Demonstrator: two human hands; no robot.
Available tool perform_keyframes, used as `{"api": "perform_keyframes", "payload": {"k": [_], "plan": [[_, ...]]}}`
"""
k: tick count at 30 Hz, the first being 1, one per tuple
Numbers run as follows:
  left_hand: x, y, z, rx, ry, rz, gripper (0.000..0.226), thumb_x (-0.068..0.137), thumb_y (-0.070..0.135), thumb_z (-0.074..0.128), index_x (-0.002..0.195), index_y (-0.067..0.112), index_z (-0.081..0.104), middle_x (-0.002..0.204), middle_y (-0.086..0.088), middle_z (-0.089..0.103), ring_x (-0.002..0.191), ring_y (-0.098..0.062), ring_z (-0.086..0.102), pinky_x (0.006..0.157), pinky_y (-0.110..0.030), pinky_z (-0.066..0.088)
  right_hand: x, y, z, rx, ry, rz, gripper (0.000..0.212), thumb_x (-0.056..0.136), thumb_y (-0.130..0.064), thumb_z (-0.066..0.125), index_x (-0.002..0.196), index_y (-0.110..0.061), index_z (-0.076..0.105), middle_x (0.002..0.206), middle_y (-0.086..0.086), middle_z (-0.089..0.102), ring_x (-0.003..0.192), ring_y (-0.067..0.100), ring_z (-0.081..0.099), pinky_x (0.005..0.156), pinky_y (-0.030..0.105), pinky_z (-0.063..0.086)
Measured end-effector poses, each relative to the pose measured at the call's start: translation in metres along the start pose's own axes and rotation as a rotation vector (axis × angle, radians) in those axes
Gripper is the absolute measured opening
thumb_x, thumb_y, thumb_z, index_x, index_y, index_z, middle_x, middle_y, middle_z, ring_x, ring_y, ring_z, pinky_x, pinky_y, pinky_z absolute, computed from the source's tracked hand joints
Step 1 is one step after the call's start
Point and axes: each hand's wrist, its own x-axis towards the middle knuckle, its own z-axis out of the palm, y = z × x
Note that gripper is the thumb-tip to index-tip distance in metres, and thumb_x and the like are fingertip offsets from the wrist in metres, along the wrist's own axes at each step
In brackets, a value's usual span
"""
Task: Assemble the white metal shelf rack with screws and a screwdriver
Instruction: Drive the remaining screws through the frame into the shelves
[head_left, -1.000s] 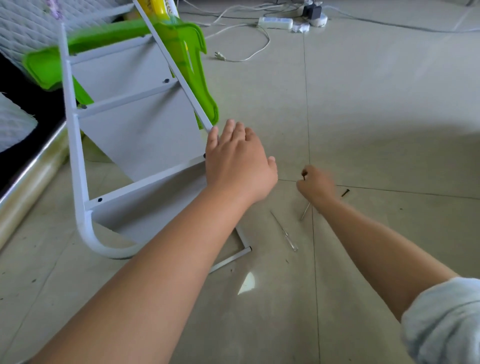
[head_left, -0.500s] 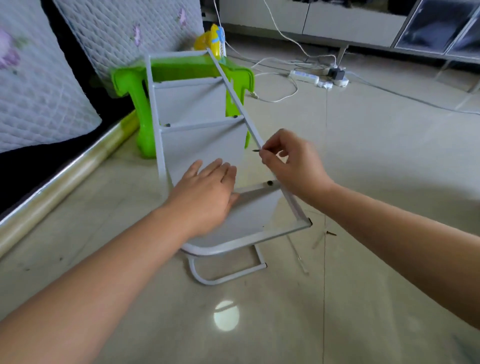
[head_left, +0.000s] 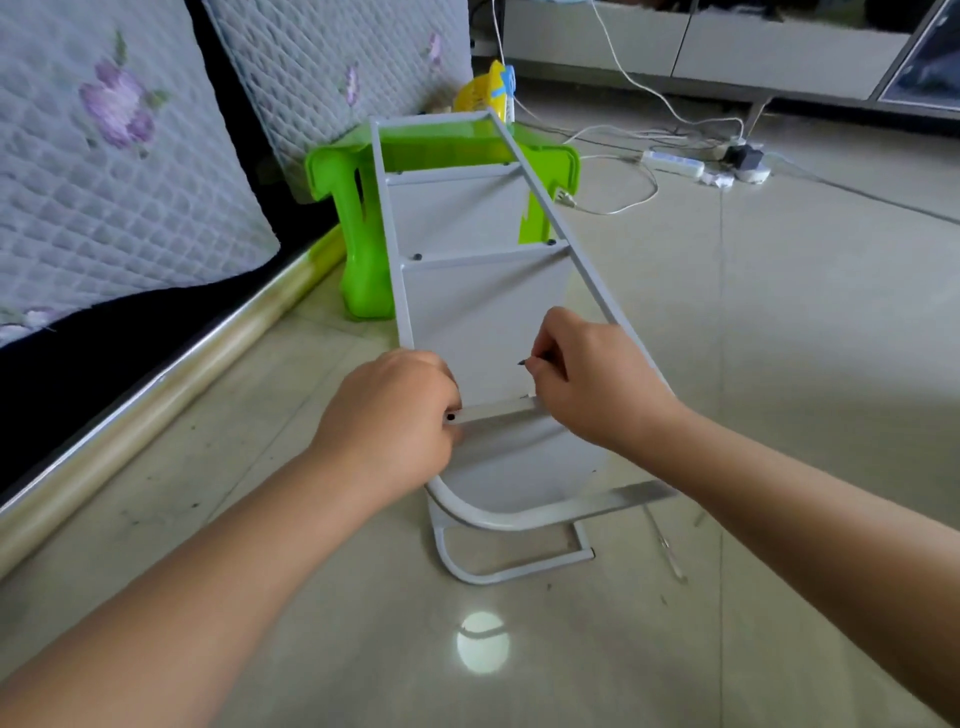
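The white metal shelf rack (head_left: 480, 312) lies tilted on the floor, its far end leaning on a green plastic stool (head_left: 363, 208). My left hand (head_left: 395, 421) grips the rack's left rail at the nearest crossbar, beside a black screw head (head_left: 451, 417). My right hand (head_left: 592, 379) pinches a small dark screw (head_left: 527, 360) just above the right end of that crossbar. A thin screwdriver (head_left: 667, 548) lies on the tiles right of the rack's curved foot.
A quilted mattress (head_left: 130, 171) and a bed edge with a metal strip (head_left: 156, 395) run along the left. A white power strip (head_left: 672, 163) with cables lies on the floor at the back right. A low cabinet (head_left: 727, 47) stands behind.
My left hand slid from the flat shelf panel to grip the left rail. My right hand carried the screw down from the right rail to the crossbar. The view came closer.
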Motion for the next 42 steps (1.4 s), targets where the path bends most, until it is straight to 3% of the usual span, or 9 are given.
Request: {"api": "perform_keyframes", "payload": {"k": [10,15,21,23,24,25,30,36,42], "plan": [[0.000,-0.004,-0.007,-0.068,0.070,-0.115,0.020,0.084,0.027,0.063,0.100,0.018,0.072,0.138,0.002,0.043,0.124,-0.014,0.041,0.089,-0.020,0.030,0.010,0.006,0.012,-0.095,0.056,0.034,0.015,0.096,-0.021,0.042,0.100,-0.007,0.045,0.090,0.014,0.061,0.080,0.032,0.055,0.065,0.034,0.041],[-0.019,-0.006,-0.004,-0.219,0.106,-0.203,0.025,0.082,0.039,0.060,0.095,0.021,0.072,0.088,-0.002,0.066,0.090,-0.018,0.059,0.071,-0.026,0.039,0.011,0.005,0.011,-0.094,0.066,0.044,0.015,0.096,-0.020,0.043,0.099,-0.006,0.046,0.089,0.013,0.062,0.079,0.031,0.055,0.065,0.035,0.041],[-0.024,-0.011,0.003,-0.529,0.147,-0.293,0.029,0.084,0.032,0.065,0.111,0.022,0.069,0.090,-0.001,0.072,0.091,-0.015,0.065,0.080,-0.025,0.046,0.019,0.005,0.014,-0.099,0.092,0.057,0.014,0.095,-0.018,0.044,0.098,-0.005,0.049,0.086,0.015,0.062,0.078,0.032,0.055,0.065,0.037,0.043],[-0.021,-0.009,0.005,-0.488,0.176,-0.297,0.048,0.080,0.041,0.059,0.104,0.000,0.061,0.091,-0.008,0.071,0.093,-0.021,0.063,0.080,-0.030,0.046,0.021,0.004,0.011,-0.055,0.111,0.025,0.015,0.093,-0.017,0.050,0.096,-0.003,0.055,0.084,0.011,0.063,0.076,0.025,0.053,0.069,0.033,0.041],[-0.018,-0.009,0.007,-0.486,0.173,-0.285,0.009,0.080,0.041,0.058,0.085,0.036,0.052,0.092,-0.009,0.070,0.095,-0.023,0.062,0.080,-0.030,0.045,0.021,0.002,0.007,-0.015,0.123,-0.022,0.013,0.091,-0.015,0.054,0.093,-0.003,0.059,0.082,0.008,0.063,0.072,0.019,0.051,0.068,0.027,0.040],[-0.018,-0.008,0.006,-0.506,0.237,-0.300,0.027,0.083,0.038,0.061,0.107,0.027,0.068,0.096,-0.008,0.070,0.098,-0.022,0.062,0.081,-0.028,0.044,0.020,-0.001,0.002,0.027,0.126,-0.086,0.011,0.088,-0.012,0.059,0.089,-0.002,0.062,0.079,0.005,0.062,0.066,0.011,0.049,0.065,0.019,0.038],[-0.020,-0.017,0.016,-0.587,0.260,-0.274,0.044,0.086,0.030,0.061,0.128,0.018,0.055,0.138,0.003,0.049,0.123,-0.013,0.050,0.095,-0.020,0.037,0.016,-0.029,-0.020,0.024,-0.017,-0.261,0.012,0.083,-0.006,0.063,0.090,-0.008,0.072,0.074,-0.009,0.059,0.061,-0.022,0.048,0.068,-0.001,0.036],[-0.024,-0.029,0.016,-0.517,0.089,-0.095,0.062,0.086,0.038,0.056,0.142,0.022,0.033,0.152,0.015,0.018,0.129,0.013,0.015,0.096,-0.002,0.014,0.016,-0.045,-0.013,-0.179,-0.113,-0.289,0.024,0.088,-0.013,0.057,0.109,-0.012,0.067,0.100,0.004,0.071,0.093,0.018,0.062,0.085,0.022,0.040],[-0.026,-0.032,0.016,-0.515,0.046,-0.053,0.072,0.085,0.039,0.058,0.146,0.020,0.024,0.154,0.013,0.011,0.137,0.007,0.008,0.100,-0.003,0.006,0.021,-0.053,-0.012,-0.170,-0.171,-0.311,0.010,0.080,-0.007,0.065,0.089,-0.006,0.069,0.083,0.007,0.071,0.083,0.023,0.064,0.078,0.026,0.042]]}}
